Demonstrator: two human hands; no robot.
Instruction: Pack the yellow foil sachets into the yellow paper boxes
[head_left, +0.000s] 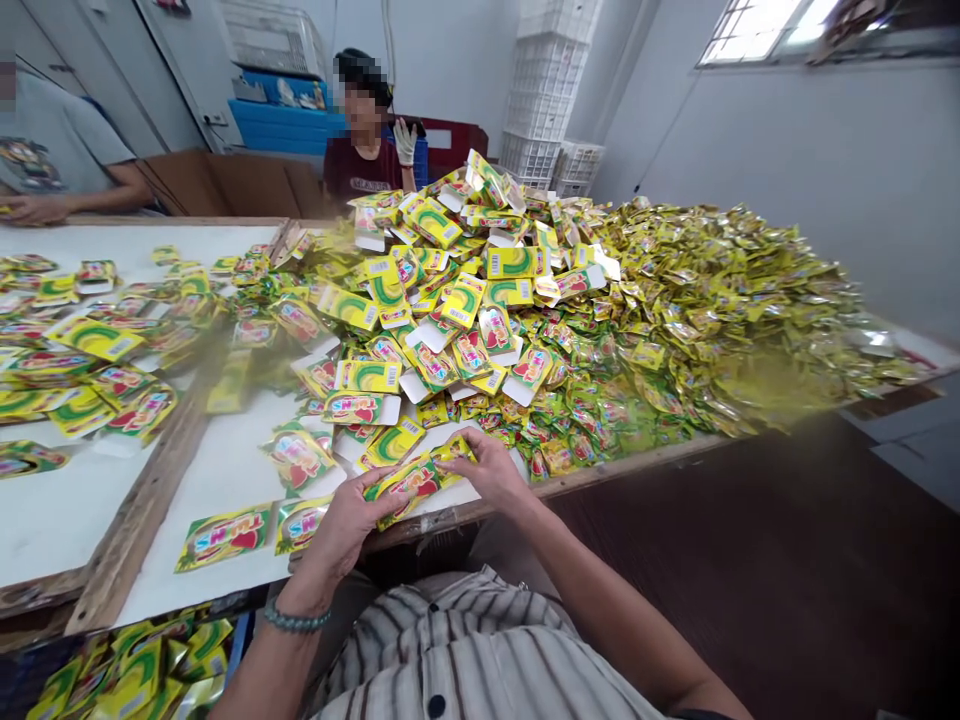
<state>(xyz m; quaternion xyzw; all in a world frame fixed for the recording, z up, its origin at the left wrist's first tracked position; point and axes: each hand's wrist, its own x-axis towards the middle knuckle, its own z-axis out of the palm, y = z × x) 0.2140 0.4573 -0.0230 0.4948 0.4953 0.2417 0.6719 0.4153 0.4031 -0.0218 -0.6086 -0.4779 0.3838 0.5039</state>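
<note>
Near the table's front edge, my left hand (pixel 351 518) grips a small yellow and green printed carton (pixel 414 486), with the thumb on its printed face. My right hand (pixel 489 468) is at the carton's right end, its fingers pinching a small shiny yellow packet (pixel 454 453) against that end. Whether the packet is partly inside the carton is hard to see. Left of my left hand, a flat printed carton (pixel 225 535) lies on the white tabletop (pixel 161 590), with a second one (pixel 300 522) partly behind my wrist.
Beyond my hands rises a heap of cartons (pixel 450 300), some with open flaps. A large pile of shiny packets (pixel 720 300) covers the right side. A wooden strip (pixel 154 490) divides the table at left. Filled cartons sit in a bin (pixel 142 670) below. Two people are across the table.
</note>
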